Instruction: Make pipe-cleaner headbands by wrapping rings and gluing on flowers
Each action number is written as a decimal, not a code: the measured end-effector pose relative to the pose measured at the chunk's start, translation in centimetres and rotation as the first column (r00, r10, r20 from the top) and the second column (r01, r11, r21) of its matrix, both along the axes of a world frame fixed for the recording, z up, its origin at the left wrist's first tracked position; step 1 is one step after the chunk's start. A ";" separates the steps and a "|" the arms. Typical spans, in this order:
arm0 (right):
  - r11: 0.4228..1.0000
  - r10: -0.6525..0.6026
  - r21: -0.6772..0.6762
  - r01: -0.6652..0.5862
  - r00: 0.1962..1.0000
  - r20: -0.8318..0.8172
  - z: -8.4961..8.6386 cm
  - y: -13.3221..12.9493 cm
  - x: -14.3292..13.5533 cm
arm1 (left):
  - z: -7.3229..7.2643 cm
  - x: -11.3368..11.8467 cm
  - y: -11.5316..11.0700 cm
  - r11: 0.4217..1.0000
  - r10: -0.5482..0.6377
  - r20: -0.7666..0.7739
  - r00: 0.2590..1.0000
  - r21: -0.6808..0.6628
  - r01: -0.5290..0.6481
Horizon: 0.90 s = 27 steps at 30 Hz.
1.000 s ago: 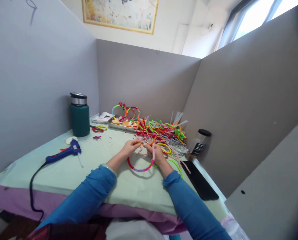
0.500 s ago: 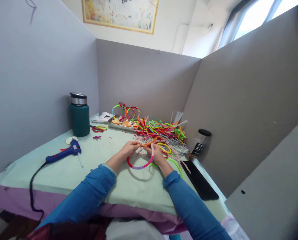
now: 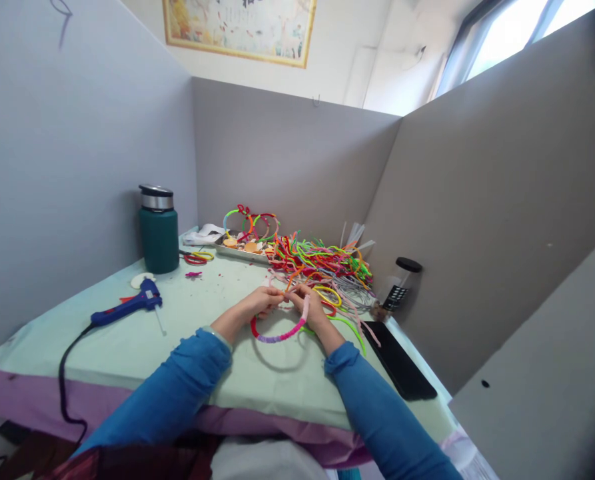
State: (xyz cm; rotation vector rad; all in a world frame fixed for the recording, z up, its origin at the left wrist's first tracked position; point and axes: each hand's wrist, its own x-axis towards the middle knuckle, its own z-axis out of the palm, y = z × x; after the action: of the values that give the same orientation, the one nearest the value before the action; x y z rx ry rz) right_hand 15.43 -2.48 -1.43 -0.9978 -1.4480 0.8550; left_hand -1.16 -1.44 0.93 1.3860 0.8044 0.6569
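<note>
Between my two hands is a ring wrapped in pipe cleaner, banded red, purple, hot pink and pale pink. My left hand pinches its far left side, fingers closed. My right hand grips the far right side, its fingertips almost meeting the left ones. An orange pipe cleaner sticks up from between the fingertips. How it winds on the ring is hidden by my fingers. Just beyond lies a heap of coloured pipe cleaners. A yellow ring and a green pipe cleaner lie beside my right hand.
To the left are a blue glue gun with its cord, a green bottle and scissors. A metal tray with finished rings stands at the back. On the right are a black phone and a clear jar. Grey partitions enclose the table.
The orange pipe cleaner has swung from lying sideways between my hands to pointing up and away. My fingertips have come closer together, and the ring has turned slightly.
</note>
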 end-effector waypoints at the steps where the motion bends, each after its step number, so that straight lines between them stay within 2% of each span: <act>1: 1.000 0.015 0.006 -0.015 1.000 0.012 0.0 0.0 0.0 | -0.2 0.0 0.1 1.000 -0.002 -0.008 1.000 0.019 0.002; 9: 0.999 -0.020 0.040 0.017 0.996 0.087 -0.4 0.3 -0.4 | -0.5 0.4 0.0 0.953 0.088 -0.175 0.981 0.301 -0.032; 20: 0.999 0.052 -0.007 -0.052 0.999 0.016 -0.4 0.3 -0.1 | -0.9 0.4 0.5 0.956 0.099 -0.174 0.980 0.289 -0.045; 27: 0.997 0.047 -0.043 -0.056 0.978 -0.202 -0.3 0.6 0.2 | -1.0 0.3 0.6 0.950 -0.010 -0.231 0.973 0.302 0.081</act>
State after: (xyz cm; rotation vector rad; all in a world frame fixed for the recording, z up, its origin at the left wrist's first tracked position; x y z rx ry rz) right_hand 15.65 -1.87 -1.74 -0.8855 -1.2902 1.0037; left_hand -0.87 -0.85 -0.04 1.7861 0.8723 0.6129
